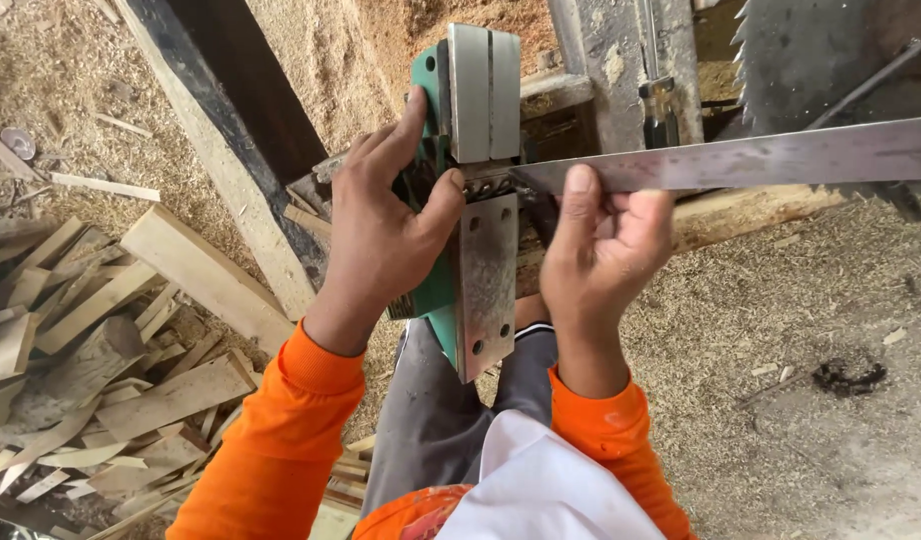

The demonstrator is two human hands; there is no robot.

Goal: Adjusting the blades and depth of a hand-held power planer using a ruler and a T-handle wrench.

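Note:
My left hand point(386, 225) grips the green body of an electric planer point(478, 240) turned sole up, its two grey metal plates facing me. My right hand point(599, 255) holds one end of a long flat steel ruler point(761, 160), thumb pressed on top. The ruler's end lies across the gap between the two plates, by the cutter drum, and runs off to the right edge. Both sleeves are orange. The planer rests above my knees on a wooden piece.
A heap of offcut wooden slats point(91, 350) lies at the left. A dark wooden beam point(241, 130) slants behind the planer. A large toothed circular saw blade point(811, 60) stands at the top right. Sawdust covers the ground point(781, 330).

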